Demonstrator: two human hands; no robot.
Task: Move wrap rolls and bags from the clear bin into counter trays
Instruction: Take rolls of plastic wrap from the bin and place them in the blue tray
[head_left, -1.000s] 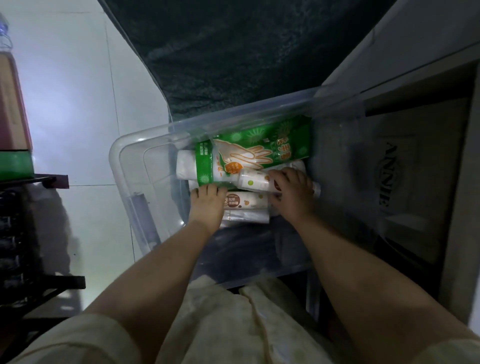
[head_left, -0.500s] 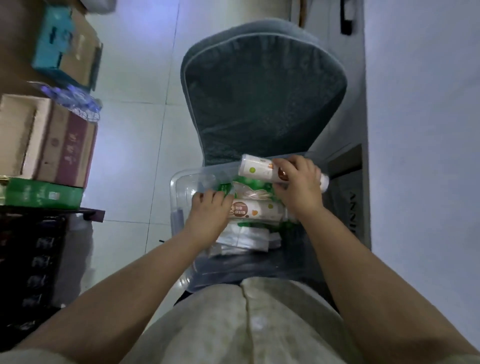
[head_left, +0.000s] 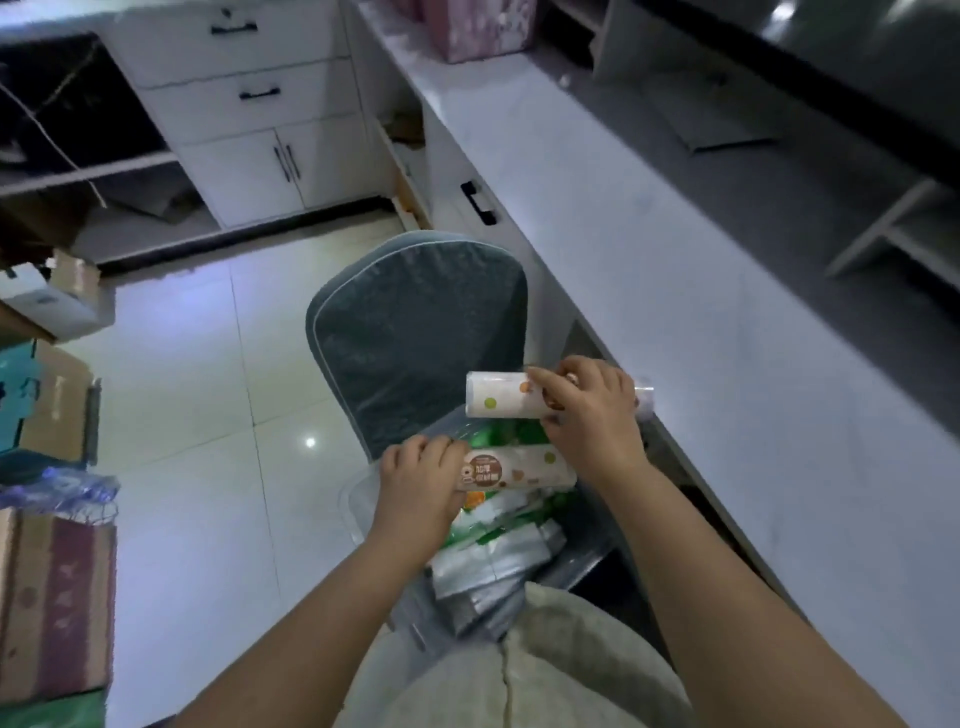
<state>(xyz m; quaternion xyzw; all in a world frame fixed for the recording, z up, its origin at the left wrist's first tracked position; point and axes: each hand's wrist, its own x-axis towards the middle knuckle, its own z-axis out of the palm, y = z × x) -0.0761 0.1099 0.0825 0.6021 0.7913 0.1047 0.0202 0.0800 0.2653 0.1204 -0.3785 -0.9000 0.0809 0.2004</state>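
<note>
- Two wrap rolls are being gripped above the clear bin (head_left: 363, 501).
- One roll (head_left: 501, 395) is being clasped by the right hand (head_left: 589, 410).
- Another roll (head_left: 519, 469) is being clutched by the left hand (head_left: 418, 480), beside the counter (head_left: 675, 270).

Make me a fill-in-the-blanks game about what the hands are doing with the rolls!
1. The right hand holds up a white roll with a ____ dot on it.
2. The left hand grips a second roll over the clear ____.
3. Behind both rolls stands a grey ____.
4. The long white counter lies on the person's ____ side.

Missing words: green; bin; chair; right
</note>
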